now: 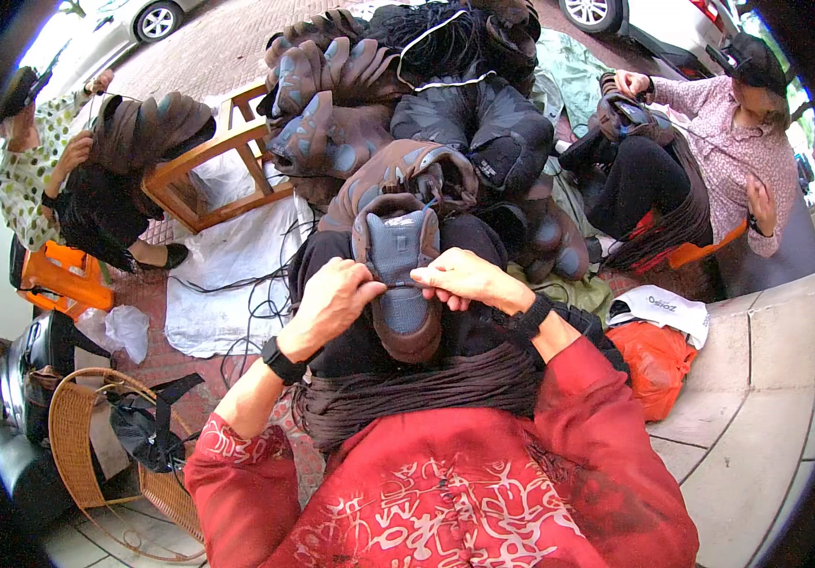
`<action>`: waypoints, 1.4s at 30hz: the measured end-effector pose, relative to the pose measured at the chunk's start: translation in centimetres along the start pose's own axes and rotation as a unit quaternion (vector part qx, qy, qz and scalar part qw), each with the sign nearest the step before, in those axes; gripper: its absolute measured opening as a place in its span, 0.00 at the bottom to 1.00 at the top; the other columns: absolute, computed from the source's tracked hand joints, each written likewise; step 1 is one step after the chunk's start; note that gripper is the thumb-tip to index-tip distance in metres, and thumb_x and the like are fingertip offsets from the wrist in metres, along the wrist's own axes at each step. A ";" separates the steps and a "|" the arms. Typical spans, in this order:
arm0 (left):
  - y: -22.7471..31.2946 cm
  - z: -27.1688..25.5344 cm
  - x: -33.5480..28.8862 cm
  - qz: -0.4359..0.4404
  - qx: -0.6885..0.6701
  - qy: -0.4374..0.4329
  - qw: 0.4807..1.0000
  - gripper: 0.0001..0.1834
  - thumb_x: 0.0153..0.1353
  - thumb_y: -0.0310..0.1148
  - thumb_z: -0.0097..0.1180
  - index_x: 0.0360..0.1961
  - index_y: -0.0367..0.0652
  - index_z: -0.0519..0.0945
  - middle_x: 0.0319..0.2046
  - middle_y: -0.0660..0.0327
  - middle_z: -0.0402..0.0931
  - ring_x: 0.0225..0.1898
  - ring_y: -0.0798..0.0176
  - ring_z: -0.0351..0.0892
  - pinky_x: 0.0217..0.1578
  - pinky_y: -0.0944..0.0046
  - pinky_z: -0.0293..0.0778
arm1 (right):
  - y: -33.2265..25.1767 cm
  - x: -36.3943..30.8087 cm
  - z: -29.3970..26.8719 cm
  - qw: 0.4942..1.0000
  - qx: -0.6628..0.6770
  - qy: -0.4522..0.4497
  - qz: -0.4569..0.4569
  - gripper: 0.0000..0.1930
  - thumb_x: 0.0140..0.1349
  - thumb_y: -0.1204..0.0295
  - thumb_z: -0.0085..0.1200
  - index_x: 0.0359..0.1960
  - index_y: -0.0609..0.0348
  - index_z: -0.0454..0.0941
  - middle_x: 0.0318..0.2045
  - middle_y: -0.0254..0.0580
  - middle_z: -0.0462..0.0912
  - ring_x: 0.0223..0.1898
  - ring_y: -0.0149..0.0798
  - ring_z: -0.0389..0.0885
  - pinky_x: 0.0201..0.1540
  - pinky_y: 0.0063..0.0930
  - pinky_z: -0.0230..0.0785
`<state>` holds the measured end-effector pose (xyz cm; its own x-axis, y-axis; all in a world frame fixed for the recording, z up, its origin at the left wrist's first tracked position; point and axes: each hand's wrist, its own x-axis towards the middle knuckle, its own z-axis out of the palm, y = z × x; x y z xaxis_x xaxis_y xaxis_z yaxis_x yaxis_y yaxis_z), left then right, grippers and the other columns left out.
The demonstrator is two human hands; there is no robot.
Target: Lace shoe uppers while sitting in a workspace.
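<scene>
A brown shoe (411,343) with a blue-grey tongue (398,241) rests on my lap, its toe toward me. Its opening and tongue lie between my hands. My left hand (336,298) pinches at the left lacing edge, thumb against finger. Opposite it, my right hand (469,282) is closed in a pinch at the right edge, fingers curled. A thin dark shoelace runs across the tongue between the two pinches; its ends are hidden by my fingers. Over my thighs, close to my body, lies a thick bundle of dark brown laces (417,390).
Beyond my knees rises a heap of brown and black shoes (331,133). A wooden frame stool (208,180) stands left of it. Two people sit at either side with shoes on their laps. A wicker chair (76,445) is at left, an orange bag (652,369) at right.
</scene>
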<state>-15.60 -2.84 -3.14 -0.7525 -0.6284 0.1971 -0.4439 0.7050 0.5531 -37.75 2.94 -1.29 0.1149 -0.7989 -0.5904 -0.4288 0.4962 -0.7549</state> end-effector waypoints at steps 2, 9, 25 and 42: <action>0.8 0.1 0.5 -0.025 0.019 -0.011 0.999 0.15 0.52 0.41 0.56 0.24 0.38 0.77 0.23 0.53 0.75 0.32 0.51 0.75 0.33 0.60 0.69 | -0.1 0.3 0.1 0.997 0.054 -0.048 -0.012 0.19 0.57 0.55 0.51 0.22 0.60 0.76 0.15 0.32 0.73 0.13 0.23 0.70 0.14 0.16 0.64; -0.8 0.2 0.6 -0.101 -0.146 -0.065 0.982 0.16 0.54 0.41 0.55 0.23 0.36 0.76 0.18 0.51 0.73 0.21 0.55 0.75 0.24 0.60 0.68 | 0.9 1.5 0.5 0.997 0.013 -0.018 -0.073 0.16 0.56 0.60 0.52 0.20 0.61 0.77 0.15 0.32 0.75 0.15 0.25 0.68 0.17 0.20 0.60; -1.0 -20.1 -16.6 -0.358 0.015 0.036 0.933 0.06 0.47 0.26 0.54 0.21 0.32 0.75 0.14 0.63 0.68 0.18 0.73 0.64 0.20 0.71 0.61 | 8.8 -18.0 -18.3 0.992 -0.102 0.068 -0.001 0.12 0.55 0.63 0.53 0.22 0.58 0.77 0.14 0.25 0.69 0.16 0.19 0.62 0.17 0.16 0.53; 0.7 -34.3 -34.9 -0.498 0.217 0.072 0.836 0.08 0.42 0.19 0.52 0.28 0.32 0.77 0.21 0.64 0.72 0.25 0.71 0.69 0.26 0.70 0.65 | 22.5 -36.6 -25.8 0.858 -0.257 0.430 0.118 0.05 0.51 0.76 0.47 0.25 0.64 0.75 0.16 0.36 0.73 0.19 0.28 0.70 0.21 0.22 0.61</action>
<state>27.05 8.34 18.18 0.1484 -0.9862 -0.0729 -0.9742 -0.1585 0.1606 -74.70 34.53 10.72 -0.6380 -0.7615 -0.1147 -0.7124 0.6402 -0.2875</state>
